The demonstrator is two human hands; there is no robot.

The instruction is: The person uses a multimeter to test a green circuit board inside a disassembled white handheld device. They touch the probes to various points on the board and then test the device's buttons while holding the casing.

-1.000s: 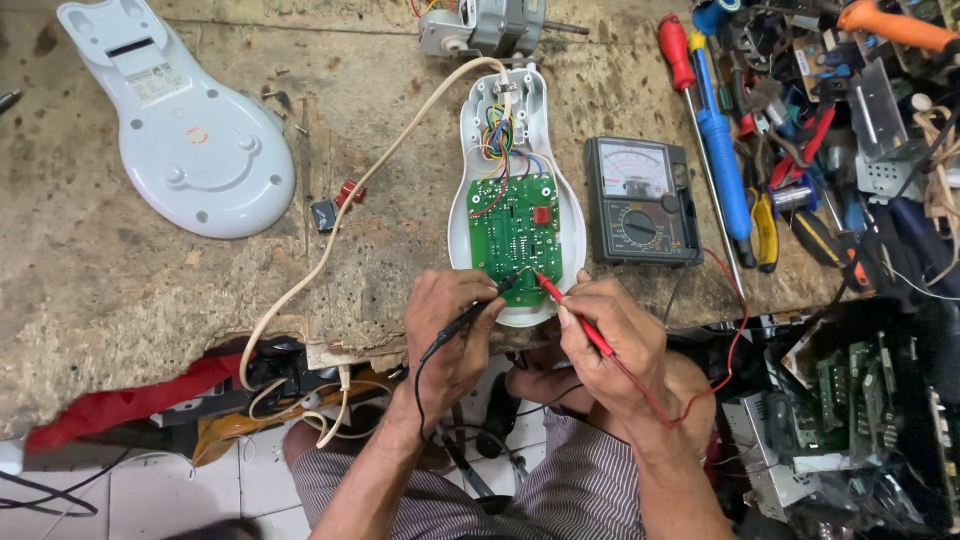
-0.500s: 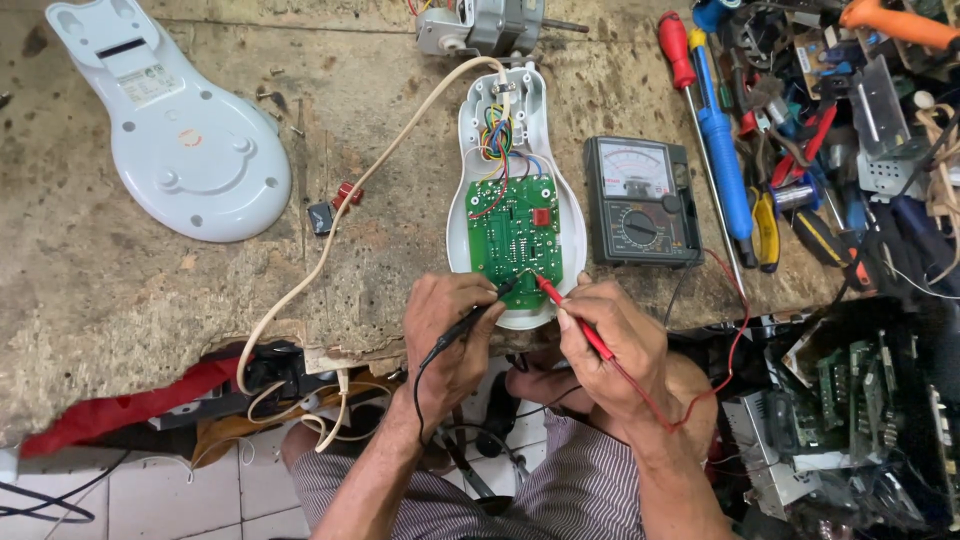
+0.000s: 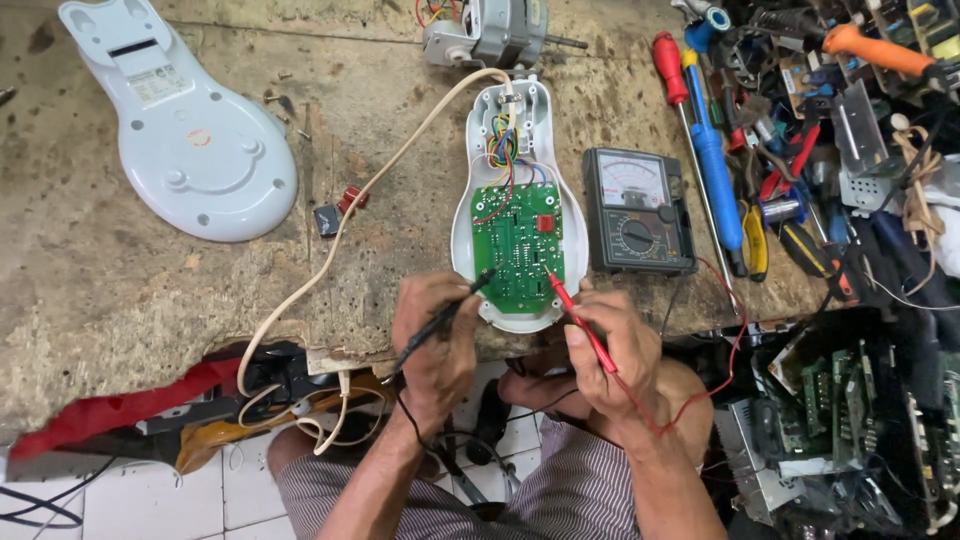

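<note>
A green circuit board (image 3: 520, 240) sits inside a white plastic housing (image 3: 468, 200) on the worn workbench. My left hand (image 3: 432, 345) holds a black probe (image 3: 450, 312) with its tip at the board's lower left edge. My right hand (image 3: 612, 350) grips a red probe (image 3: 580, 322), its tip touching the board's lower right. Both probes' leads trail down past my wrists. An analog multimeter (image 3: 637, 210) lies just right of the housing.
A white bottom cover (image 3: 190, 140) lies at the far left. A small motor (image 3: 490, 35) sits at the top. A cream cord (image 3: 350, 215) runs down to the bench edge. Screwdrivers (image 3: 710, 150) and cluttered tools fill the right side; circuit boards (image 3: 830, 400) are stacked below.
The view has shifted slightly. Both hands stay at the board's lower end with the probes held against it.
</note>
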